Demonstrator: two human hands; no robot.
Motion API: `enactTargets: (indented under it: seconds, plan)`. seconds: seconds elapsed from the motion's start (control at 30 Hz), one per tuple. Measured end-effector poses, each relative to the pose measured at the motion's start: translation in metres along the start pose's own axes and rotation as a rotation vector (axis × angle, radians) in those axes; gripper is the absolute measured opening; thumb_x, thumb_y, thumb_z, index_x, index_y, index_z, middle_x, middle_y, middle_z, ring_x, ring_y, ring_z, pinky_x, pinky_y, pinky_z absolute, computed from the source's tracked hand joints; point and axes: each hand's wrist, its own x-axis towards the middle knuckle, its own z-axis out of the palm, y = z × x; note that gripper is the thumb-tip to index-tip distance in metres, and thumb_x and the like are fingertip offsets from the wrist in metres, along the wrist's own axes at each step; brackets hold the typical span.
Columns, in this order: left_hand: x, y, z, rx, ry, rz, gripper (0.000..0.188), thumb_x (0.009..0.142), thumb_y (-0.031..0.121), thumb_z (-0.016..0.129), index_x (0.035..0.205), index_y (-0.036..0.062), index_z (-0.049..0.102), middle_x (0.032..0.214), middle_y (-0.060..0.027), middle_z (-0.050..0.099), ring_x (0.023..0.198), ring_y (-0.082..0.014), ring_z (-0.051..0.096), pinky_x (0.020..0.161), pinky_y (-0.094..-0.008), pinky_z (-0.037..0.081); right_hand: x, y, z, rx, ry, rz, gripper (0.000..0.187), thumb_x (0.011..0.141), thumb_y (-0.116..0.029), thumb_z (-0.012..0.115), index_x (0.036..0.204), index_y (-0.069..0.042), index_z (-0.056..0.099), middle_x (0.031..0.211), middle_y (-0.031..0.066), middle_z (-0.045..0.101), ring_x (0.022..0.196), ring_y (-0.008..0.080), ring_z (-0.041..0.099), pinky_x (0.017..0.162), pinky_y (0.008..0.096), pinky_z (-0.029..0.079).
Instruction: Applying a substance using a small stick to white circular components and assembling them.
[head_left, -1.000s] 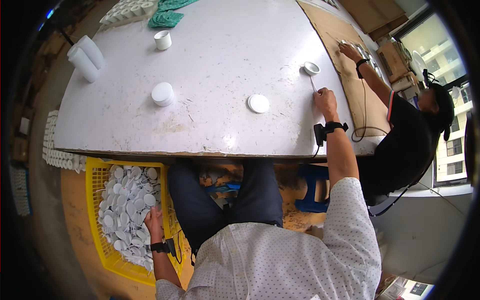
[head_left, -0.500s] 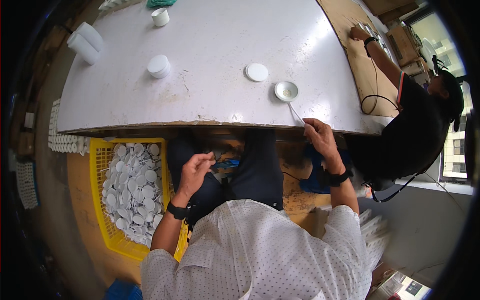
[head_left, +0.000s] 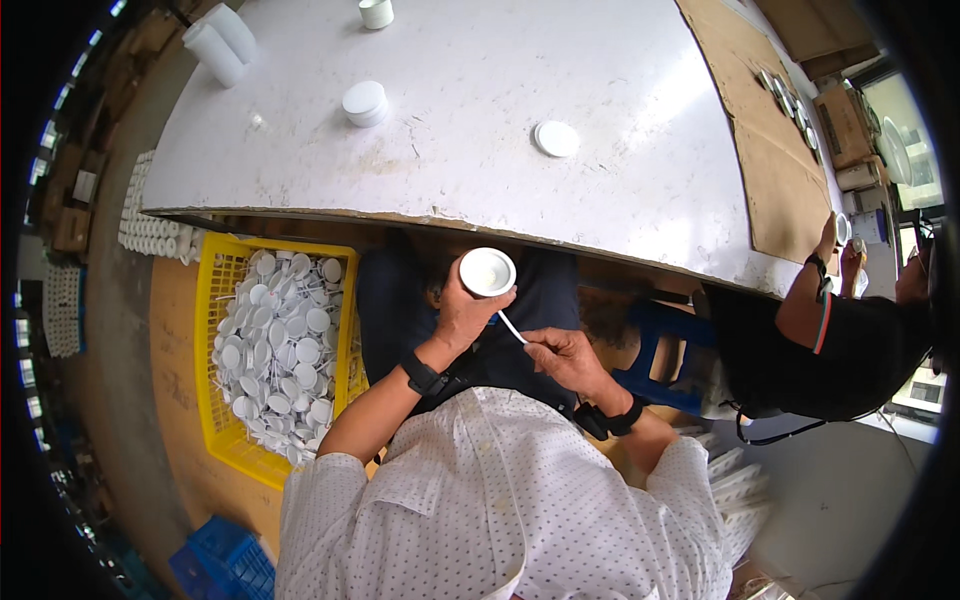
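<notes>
Above my lap, just off the table's near edge, my left hand (head_left: 463, 316) is wrapped round a white round cup (head_left: 488, 270) with a thick rim, its opening facing up. A few pale specks seem to lie inside, too blurred to make out. Below the cup runs a thin white stem (head_left: 512, 327). My right hand (head_left: 566, 358) pinches the lower end of that stem between thumb and fingers. Whether the stem is fixed to the cup is hidden behind my left fingers. Near the table's middle lies a flat white round disc (head_left: 557, 139).
The white table (head_left: 480, 100) holds a short disc stack (head_left: 365, 104), a small white pot (head_left: 376, 13) and white rolls (head_left: 215, 52). A yellow basket (head_left: 208, 400) of white stemmed discs (head_left: 275, 345) stands at left. A co-worker (head_left: 800, 345) sits at right beside cardboard (head_left: 745, 110).
The stemmed cup has left the tabletop and come toward me, over my lap. My left hand, empty before, now holds the cup. My right hand moved left, still on the stem. The co-worker's arm drew back.
</notes>
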Motion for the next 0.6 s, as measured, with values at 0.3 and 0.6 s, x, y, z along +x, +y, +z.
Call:
enactTargets:
  seconds: [0.3,0.6]
  plan:
    - [-0.007,0.042,-0.067,-0.365,0.311,0.063,0.049,0.074,-0.009,0.064,0.115,-0.0006,0.037,0.104,-0.0137,0.054,0.089,-0.023,0.062,0.08,-0.0328,0.053,0.086,-0.065,-0.05,-0.368,0.364,-0.244,0.028,0.085,-0.017,0.06,0.105,0.002,0.062,0.073,0.008,0.062,0.065,0.0133,0.057,0.06,0.0253,0.047]
    - [-0.033,0.029,-0.077,-0.364,0.258,-0.003,0.053,0.072,-0.006,0.068,0.116,-0.0007,0.04,0.104,-0.0111,0.055,0.089,-0.0184,0.059,0.077,-0.0298,0.052,0.212,-0.074,-0.116,-0.81,0.683,0.005,0.061,0.071,-0.044,0.068,0.107,0.004,0.059,0.082,0.015,0.064,0.072,0.0244,0.062,0.066,0.0334,0.049]
